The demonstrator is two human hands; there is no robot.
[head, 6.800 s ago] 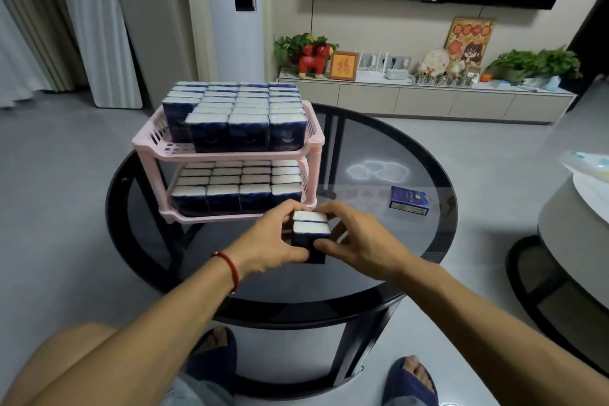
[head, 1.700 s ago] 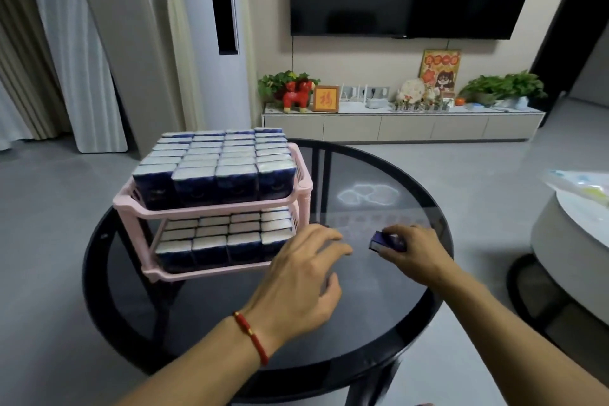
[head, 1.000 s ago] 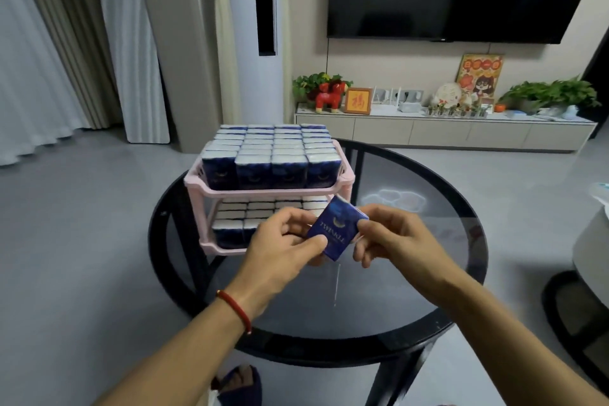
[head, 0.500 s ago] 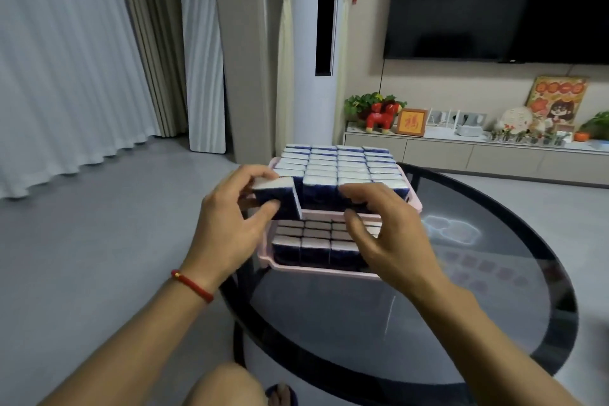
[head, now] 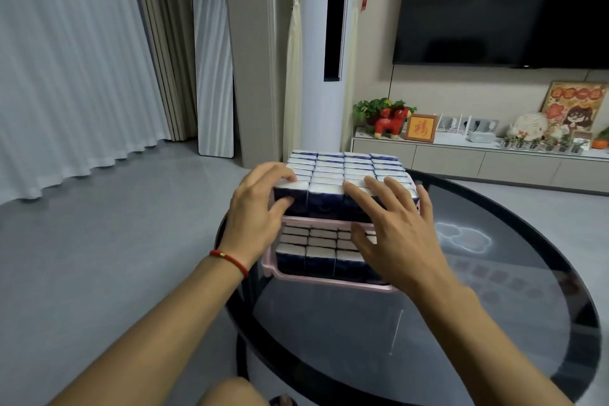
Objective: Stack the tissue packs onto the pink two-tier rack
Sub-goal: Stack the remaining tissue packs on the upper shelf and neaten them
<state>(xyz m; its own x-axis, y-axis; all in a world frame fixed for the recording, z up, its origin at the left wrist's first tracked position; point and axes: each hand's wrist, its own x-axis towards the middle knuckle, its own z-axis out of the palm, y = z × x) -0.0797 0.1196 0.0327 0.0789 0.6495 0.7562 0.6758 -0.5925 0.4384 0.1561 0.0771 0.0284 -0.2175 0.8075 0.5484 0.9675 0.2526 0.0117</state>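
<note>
A round dark glass table point(head: 494, 323) is seen at the lower right, and its near and right edges are cut off by the frame. On its far left part a pink two-tier rack point(head: 326, 281) is placed; only the front rims of the two tiers can be made out, because the posts are hidden behind the hands and the packs. The upper tier is filled with tissue packs point(head: 342, 168), standing in four rows with the white tops up, and the lower tier is filled in the same way, but its back rows are lost in shadow. The left hand point(head: 255, 217) is laid on the front left corner pack point(head: 291, 196): the fingers are on the white top and the thumb is pressed on the dark blue front face, so this pack is pinched lightly while it stands in its row. The right hand point(head: 392, 231) is held with the fingers spread and flat over the front right packs, which are mostly covered by it; whether the palm touches them cannot be told. A red bracelet point(head: 229, 260) is worn on the left wrist. The print on the packs is too blurred to be read.
</note>
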